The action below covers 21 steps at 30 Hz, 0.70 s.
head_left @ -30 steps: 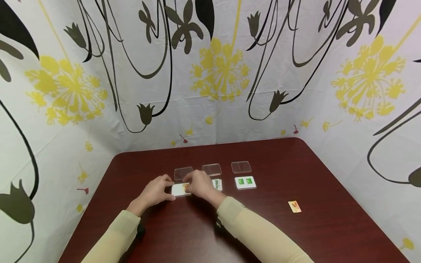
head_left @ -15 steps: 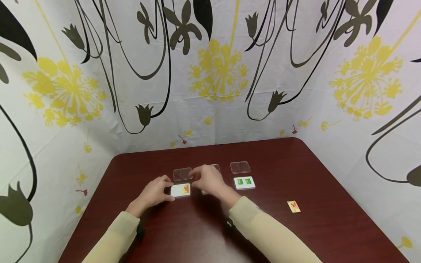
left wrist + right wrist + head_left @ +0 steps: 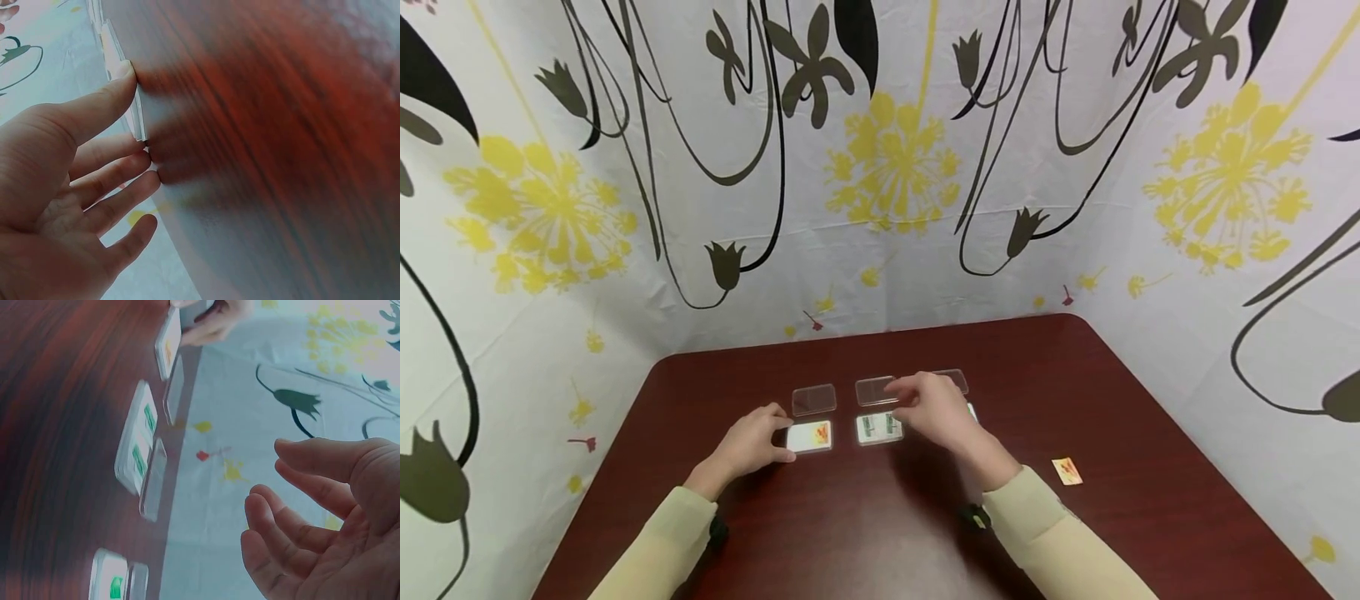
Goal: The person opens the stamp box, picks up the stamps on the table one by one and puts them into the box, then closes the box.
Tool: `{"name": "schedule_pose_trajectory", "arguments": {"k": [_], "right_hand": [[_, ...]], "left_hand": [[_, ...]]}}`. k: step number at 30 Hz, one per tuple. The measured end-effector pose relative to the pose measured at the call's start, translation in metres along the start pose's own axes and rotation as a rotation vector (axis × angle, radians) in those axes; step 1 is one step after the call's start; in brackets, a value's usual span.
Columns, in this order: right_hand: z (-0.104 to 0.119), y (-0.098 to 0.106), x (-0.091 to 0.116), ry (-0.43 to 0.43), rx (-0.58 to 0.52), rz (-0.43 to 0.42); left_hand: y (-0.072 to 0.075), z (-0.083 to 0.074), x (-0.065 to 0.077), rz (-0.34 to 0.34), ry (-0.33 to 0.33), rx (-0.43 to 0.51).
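My left hand (image 3: 748,442) holds the left end of a small flat white case (image 3: 801,437), thumb at its near edge and fingers at its far edge. One orange-and-yellow picture piece (image 3: 822,435) lies in that case's right half. My right hand (image 3: 936,408) hovers near the right end of the middle white case (image 3: 874,428), which bears two green pictures. Its fingers are loosely bent with nothing between them, as the right wrist view shows. A third white case (image 3: 109,575) with green pictures is mostly hidden behind this hand in the head view.
Behind the cases lie clear plastic lids: a left lid (image 3: 814,400), a middle lid (image 3: 871,392) and a right lid (image 3: 957,378), partly covered. A loose orange picture piece (image 3: 1067,472) rests at the right on the dark red table (image 3: 865,517). Patterned cloth (image 3: 895,283) surrounds the table.
My right hand has let go of the picture piece in the left case and moved right, past the middle case. My left hand stays on the left case.
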State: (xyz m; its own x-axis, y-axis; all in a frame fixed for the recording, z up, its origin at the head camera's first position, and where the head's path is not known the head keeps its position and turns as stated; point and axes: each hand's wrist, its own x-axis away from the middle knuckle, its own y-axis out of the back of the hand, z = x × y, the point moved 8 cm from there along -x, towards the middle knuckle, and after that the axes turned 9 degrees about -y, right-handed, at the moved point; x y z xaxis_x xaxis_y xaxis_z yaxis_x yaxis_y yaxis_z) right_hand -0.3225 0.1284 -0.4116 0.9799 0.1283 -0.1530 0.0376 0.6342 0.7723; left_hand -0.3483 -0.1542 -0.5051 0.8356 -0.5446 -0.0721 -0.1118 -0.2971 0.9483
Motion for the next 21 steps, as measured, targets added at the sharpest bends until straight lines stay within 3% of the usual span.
{"name": "schedule_pose_trajectory", "arguments": {"k": [10, 21], "right_hand": [[-0.031, 0.029, 0.016, -0.039, -0.050, -0.008], [-0.066, 0.057, 0.037, -0.077, -0.015, -0.032]], "left_hand": [[-0.002, 0.001, -0.001, 0.004, 0.007, 0.000], [-0.001, 0.000, 0.000, 0.005, 0.006, -0.006]]}}
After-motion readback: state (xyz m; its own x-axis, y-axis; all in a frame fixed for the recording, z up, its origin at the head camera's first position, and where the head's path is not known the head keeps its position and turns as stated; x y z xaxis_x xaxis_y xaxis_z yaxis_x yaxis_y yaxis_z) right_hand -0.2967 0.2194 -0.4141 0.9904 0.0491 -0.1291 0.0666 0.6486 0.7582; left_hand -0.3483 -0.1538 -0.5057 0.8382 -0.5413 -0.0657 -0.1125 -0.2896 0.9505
